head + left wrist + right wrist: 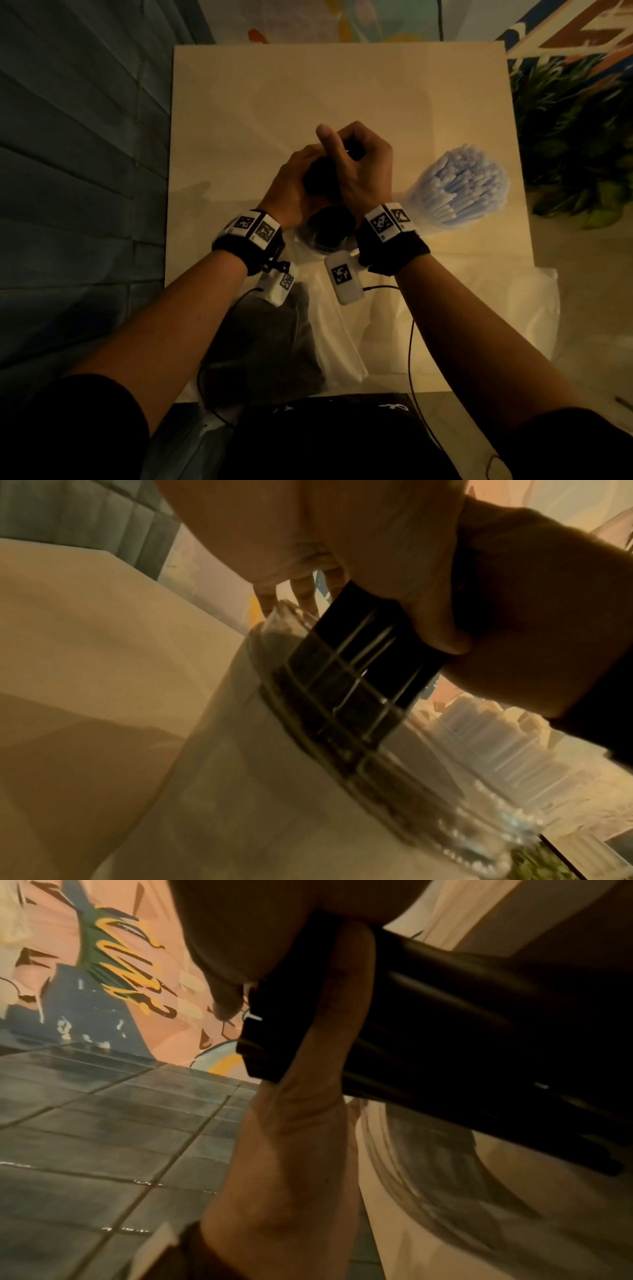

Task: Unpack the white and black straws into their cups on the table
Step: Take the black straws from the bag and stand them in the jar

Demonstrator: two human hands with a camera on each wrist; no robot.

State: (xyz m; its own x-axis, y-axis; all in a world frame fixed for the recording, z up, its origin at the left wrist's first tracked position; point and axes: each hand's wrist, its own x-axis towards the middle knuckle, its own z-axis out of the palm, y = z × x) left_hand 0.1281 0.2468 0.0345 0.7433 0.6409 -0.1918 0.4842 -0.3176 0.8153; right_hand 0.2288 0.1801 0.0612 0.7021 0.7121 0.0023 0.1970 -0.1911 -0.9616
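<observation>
I've got the black straws (320,178) as one bundle clamped between both hands, above the clear cup (329,233) that sits just below my wrists. In the left wrist view the bundle's lower end is already inside the cup (342,723), seen through its ribbed clear wall. My left hand (294,192) wraps the bundle from its left side, fingers curled round it. My right hand (363,168) grips it from the right and over the top, with one digit sticking up straight at the far end; which one, I can't tell. In the right wrist view the straws (462,1042) run as a dark mass past the fingers, single straws hard to separate in the low light.

Right of my right hand, the white straws (466,188) stand fanned out in their own cup, whose lower part is hidden behind my right wrist band. They look bluish here.

Near side of my wrists, crumpled clear plastic wrapping (462,308) lies on the table (274,85), and a dark bag (274,342) lies under my left forearm; its contents I can't make out.

Writing: none readable. Only black and white square marker tags on the wrist bands (250,228). A green plant (575,137) is cut off at the right edge.
</observation>
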